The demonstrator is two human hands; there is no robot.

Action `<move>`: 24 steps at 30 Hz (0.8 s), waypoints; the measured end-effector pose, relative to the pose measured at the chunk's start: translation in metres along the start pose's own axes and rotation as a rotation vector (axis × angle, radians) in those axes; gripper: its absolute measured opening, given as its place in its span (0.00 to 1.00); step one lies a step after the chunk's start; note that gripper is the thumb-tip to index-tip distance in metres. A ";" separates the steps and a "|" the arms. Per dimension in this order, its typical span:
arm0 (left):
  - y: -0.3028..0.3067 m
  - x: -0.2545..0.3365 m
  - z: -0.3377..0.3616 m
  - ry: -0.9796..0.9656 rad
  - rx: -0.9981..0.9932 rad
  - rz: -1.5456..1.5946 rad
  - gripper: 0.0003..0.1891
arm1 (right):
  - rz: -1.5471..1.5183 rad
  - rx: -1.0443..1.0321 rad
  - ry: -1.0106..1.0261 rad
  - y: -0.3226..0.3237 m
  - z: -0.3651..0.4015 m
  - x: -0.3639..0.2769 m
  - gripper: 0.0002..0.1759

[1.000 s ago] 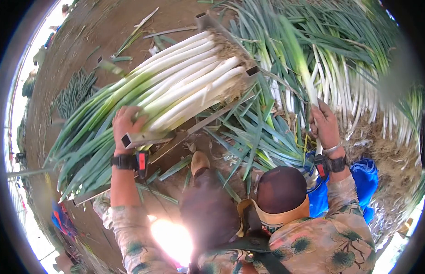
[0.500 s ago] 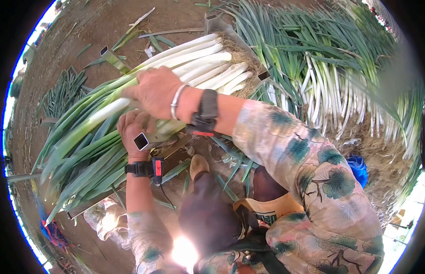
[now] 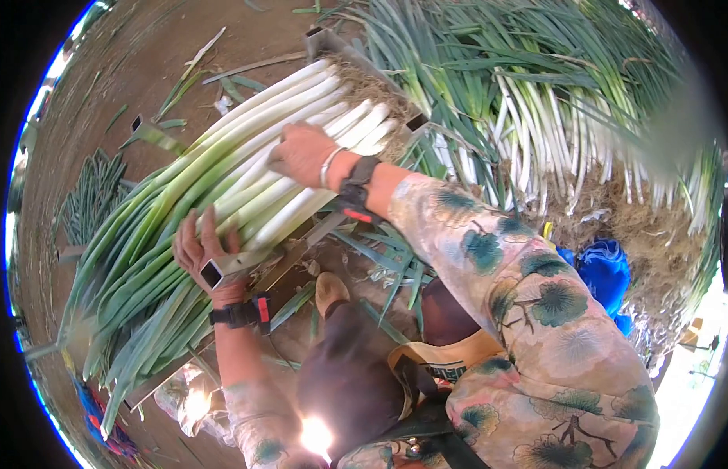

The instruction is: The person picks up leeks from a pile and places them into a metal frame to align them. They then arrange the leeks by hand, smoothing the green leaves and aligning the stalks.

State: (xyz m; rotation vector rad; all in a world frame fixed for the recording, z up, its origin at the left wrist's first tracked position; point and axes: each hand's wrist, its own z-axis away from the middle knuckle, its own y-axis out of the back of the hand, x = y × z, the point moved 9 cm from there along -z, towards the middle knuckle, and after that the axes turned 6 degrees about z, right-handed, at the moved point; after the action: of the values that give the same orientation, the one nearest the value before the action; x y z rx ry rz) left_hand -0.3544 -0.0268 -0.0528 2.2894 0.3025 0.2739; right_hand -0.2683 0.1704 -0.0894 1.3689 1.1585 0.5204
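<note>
A thick bundle of long green onions (image 3: 262,168) lies slantwise in a metal rack, white root ends to the upper right and green leaves to the lower left. My left hand (image 3: 201,246) rests against the near side of the bundle where white turns green, its fingers spread over the stalks. My right hand (image 3: 303,155) is closed over white stalks nearer the roots; its fingertips are partly hidden. The rack's metal posts (image 3: 154,136) stand beside the bundle, and one end crosses just in front of my left wrist.
A large pile of green onions (image 3: 536,117) with rooty ends covers the ground at the right. A blue plastic bag (image 3: 604,273) sits near my right elbow. Smaller greens (image 3: 94,191) lie at the left. Loose leaves (image 3: 395,262) are scattered by my shoe (image 3: 331,291).
My right hand has moved off the green part toward the roots, and the stalk under it now lies among the others. My left hand has spread its fingers on the bundle. The view has shifted slightly.
</note>
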 end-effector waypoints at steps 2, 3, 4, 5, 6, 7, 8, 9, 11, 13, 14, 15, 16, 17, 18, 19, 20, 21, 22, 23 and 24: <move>-0.003 0.007 -0.014 -0.057 -0.036 -0.124 0.20 | 0.020 0.010 -0.006 0.002 -0.001 -0.001 0.12; -0.006 0.011 -0.015 -0.121 -0.077 -0.116 0.17 | 0.027 -0.025 -0.011 0.000 -0.002 -0.002 0.12; -0.016 -0.003 -0.011 -0.054 -0.157 -0.060 0.16 | 0.034 -0.061 -0.021 -0.002 -0.004 -0.002 0.11; -0.028 -0.020 -0.005 0.007 -0.240 -0.005 0.16 | 0.023 -0.113 -0.029 -0.013 -0.012 -0.001 0.11; -0.039 -0.031 0.000 0.062 -0.328 0.050 0.15 | 0.009 -0.163 -0.042 -0.021 -0.011 0.004 0.11; -0.038 -0.029 -0.002 0.051 -0.339 0.114 0.13 | -0.094 -0.034 -0.018 -0.001 0.000 0.004 0.12; -0.034 -0.027 -0.006 0.048 -0.354 0.172 0.12 | -0.198 0.094 0.015 0.023 0.010 -0.001 0.14; -0.035 -0.027 -0.009 0.053 -0.362 0.189 0.11 | -0.237 0.090 0.039 0.042 0.023 -0.003 0.14; -0.037 -0.031 -0.012 0.074 -0.380 0.210 0.10 | -0.326 0.080 0.100 0.087 0.070 0.000 0.15; -0.040 -0.032 -0.012 0.110 -0.396 0.157 0.10 | -0.516 -0.164 0.003 0.090 0.122 0.033 0.15; -0.040 -0.031 -0.012 0.129 -0.404 0.128 0.10 | -0.539 -0.216 -0.082 0.095 0.151 0.059 0.16; -0.040 -0.029 -0.012 0.151 -0.423 0.109 0.11 | -0.561 -0.267 -0.168 0.099 0.181 0.088 0.17; -0.040 -0.028 -0.012 0.132 -0.406 0.083 0.11 | -0.505 -0.348 -0.388 0.097 0.210 0.129 0.18; -0.040 -0.028 -0.011 0.115 -0.390 0.055 0.11 | -0.414 -0.299 -0.559 0.097 0.246 0.179 0.18; -0.039 -0.028 -0.010 0.102 -0.371 0.025 0.11 | -0.387 -0.239 -0.669 0.094 0.279 0.229 0.19; -0.037 -0.025 -0.012 0.088 -0.368 0.033 0.11 | -0.311 -0.085 -0.763 0.090 0.319 0.286 0.19; -0.039 -0.026 -0.011 0.090 -0.374 0.052 0.11 | -0.215 -0.008 -0.925 0.099 0.353 0.329 0.17; -0.041 -0.031 -0.011 0.093 -0.380 0.070 0.11 | -0.192 0.112 -0.952 0.092 0.395 0.388 0.18; -0.042 -0.032 -0.011 0.098 -0.386 0.086 0.11 | 0.153 0.128 -0.860 0.094 0.432 0.437 0.22; -0.043 -0.032 -0.010 0.105 -0.402 0.067 0.12 | 0.133 0.237 -1.019 0.114 0.458 0.464 0.24; -0.043 -0.031 -0.011 0.113 -0.416 0.048 0.12 | 0.110 0.347 -1.176 0.130 0.480 0.482 0.26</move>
State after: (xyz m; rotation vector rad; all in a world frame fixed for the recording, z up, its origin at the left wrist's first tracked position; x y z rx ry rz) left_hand -0.3923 -0.0007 -0.0804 1.8755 0.2236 0.4475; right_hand 0.3791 0.3793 -0.2204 1.6502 0.1930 -0.4372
